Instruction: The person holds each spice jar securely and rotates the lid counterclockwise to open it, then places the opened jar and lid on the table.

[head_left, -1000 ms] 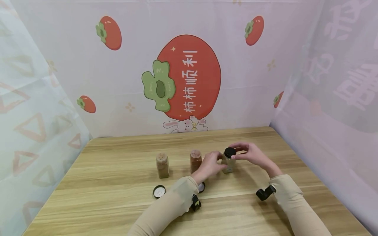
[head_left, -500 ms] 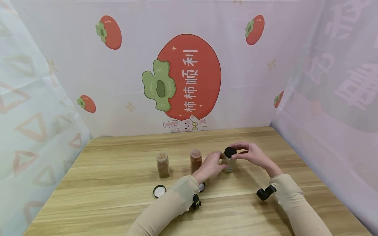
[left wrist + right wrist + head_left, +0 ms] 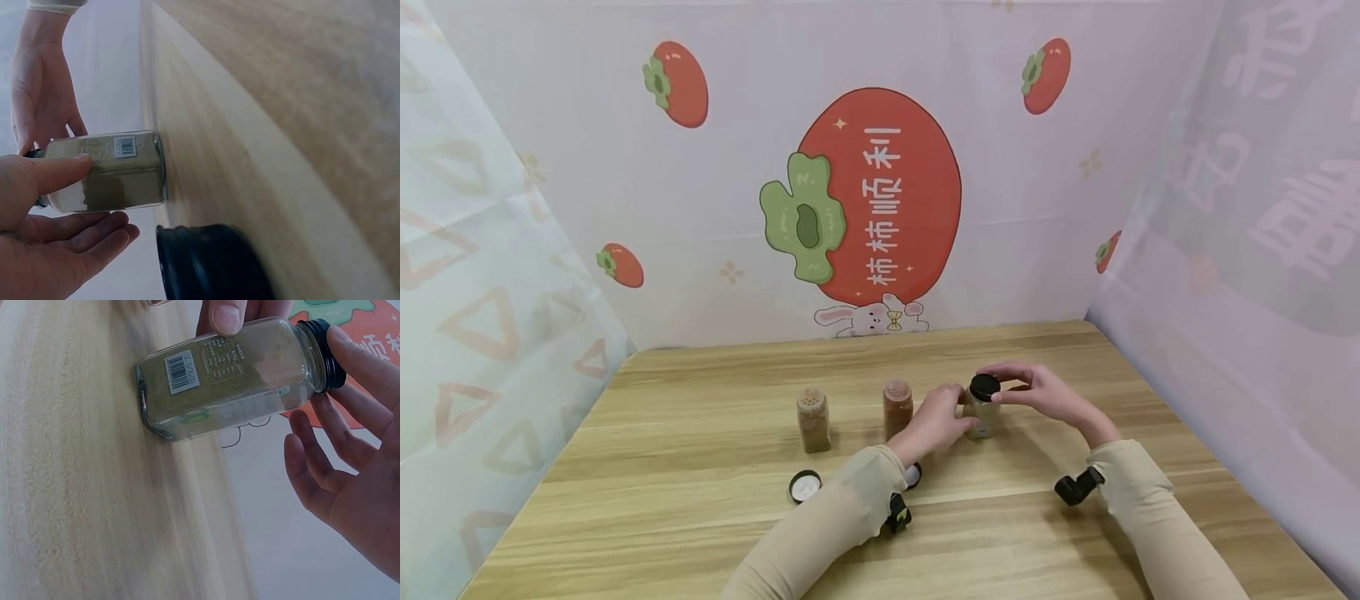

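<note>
A square glass spice jar [image 3: 219,378] holding greenish-brown powder stands upright at the table's right side, a barcode label on its wall. My left hand [image 3: 934,423] grips its body, thumb on the near face and fingers behind. Its black screw cap [image 3: 984,387] sits on the neck, pinched between the thumb and fingers of my right hand [image 3: 1037,392]. The right wrist view shows the cap [image 3: 325,355] level on the jar's mouth, with the remaining right fingers loosely bent beside it.
Left of the hands stand a jar of reddish powder [image 3: 897,410] and a jar of tan powder [image 3: 813,423], both with perforated shaker tops showing. Two black caps lie upturned on the wooden table, one nearer the left [image 3: 805,487], the other [image 3: 913,476] partly behind my left forearm.
My right fingers and thumb have shifted slightly around the black cap, and the right wrist has moved a little to the right. The left hand and jar stay in place.
</note>
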Demonstrator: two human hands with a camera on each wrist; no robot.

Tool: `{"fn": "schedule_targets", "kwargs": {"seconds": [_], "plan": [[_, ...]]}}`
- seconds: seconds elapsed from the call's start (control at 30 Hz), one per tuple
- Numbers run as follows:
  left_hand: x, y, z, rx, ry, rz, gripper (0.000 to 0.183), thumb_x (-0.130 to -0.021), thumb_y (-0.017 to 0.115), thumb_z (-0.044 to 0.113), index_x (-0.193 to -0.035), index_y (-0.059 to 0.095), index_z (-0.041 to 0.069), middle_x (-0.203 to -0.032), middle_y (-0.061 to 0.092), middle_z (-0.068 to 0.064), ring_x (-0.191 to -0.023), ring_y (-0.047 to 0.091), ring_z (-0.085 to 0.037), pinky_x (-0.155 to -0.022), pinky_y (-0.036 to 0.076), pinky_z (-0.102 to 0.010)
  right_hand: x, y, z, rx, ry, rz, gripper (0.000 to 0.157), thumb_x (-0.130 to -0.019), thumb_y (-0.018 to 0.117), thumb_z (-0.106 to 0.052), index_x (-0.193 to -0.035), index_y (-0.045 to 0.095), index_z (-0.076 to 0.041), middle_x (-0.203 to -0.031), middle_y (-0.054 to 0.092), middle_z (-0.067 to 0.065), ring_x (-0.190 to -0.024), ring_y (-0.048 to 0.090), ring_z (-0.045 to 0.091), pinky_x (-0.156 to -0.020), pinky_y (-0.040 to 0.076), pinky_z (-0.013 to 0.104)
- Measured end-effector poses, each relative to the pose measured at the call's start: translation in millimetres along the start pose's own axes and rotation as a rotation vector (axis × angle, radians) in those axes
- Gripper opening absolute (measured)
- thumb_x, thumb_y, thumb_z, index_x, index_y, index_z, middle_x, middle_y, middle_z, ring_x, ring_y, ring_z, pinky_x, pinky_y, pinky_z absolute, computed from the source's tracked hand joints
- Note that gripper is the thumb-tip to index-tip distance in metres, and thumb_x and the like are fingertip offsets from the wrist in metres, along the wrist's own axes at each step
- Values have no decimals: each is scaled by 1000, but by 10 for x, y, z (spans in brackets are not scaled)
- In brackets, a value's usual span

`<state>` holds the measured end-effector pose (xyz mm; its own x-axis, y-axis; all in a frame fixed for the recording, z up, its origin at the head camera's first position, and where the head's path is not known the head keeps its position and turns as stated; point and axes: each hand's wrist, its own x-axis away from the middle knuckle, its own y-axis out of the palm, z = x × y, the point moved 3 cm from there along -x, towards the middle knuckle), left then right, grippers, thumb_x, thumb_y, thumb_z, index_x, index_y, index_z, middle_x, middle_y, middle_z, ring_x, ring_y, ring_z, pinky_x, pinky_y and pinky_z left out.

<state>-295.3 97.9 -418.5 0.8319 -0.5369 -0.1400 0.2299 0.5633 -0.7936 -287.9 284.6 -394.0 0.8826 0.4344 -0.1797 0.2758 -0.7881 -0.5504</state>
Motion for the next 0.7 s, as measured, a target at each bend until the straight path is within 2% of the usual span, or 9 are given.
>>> {"fn": "schedule_targets", "kwargs": {"seconds": [0.23,0.4,0.5,0.57,0.7], "plan": [[6,-1,5,10,1,-3,30,-84,72,25,-106,63,6,-104,64,-6,-91,58,-12,-77,50,-23,18,-1,-17,-7,-8,-65,44,-91,64,-19,-133,53,-12,-131,57,13,-123,50,26,-89,50,23],[6,-3,5,8,2,-1,30,-84,72,24,-106,63,6,-104,64,-7,-92,58,-13,-78,50,-24,25,4,-27,-12,-9,-92,47,-92,62,-20,-137,50,-13,-134,54,12,-123,50,12,-91,48,24],[4,-3,5,5,0,-3,30,-85,72,24,-107,63,6,-105,64,-7,-94,59,-14,-80,50,-24,30,3,-18,-12,0,-82,47,-92,62,-21,-137,50,-14,-134,54,13,-120,50,4,-90,49,24],[3,-2,3,5,-4,-2,31,-85,72,25,-108,63,6,-105,64,-6,-95,59,-14,-81,50,-25,32,-1,-11,-14,10,-59,47,-91,64,-21,-135,51,-14,-134,54,12,-120,51,7,-90,50,24],[5,-5,7,5,-8,3,33,-84,72,25,-109,63,5,-106,64,-5,-97,60,-15,-83,50,-25,34,-12,4,-13,22,3,46,-88,68,-22,-132,54,-14,-134,55,11,-122,51,26,-89,51,24]]}}
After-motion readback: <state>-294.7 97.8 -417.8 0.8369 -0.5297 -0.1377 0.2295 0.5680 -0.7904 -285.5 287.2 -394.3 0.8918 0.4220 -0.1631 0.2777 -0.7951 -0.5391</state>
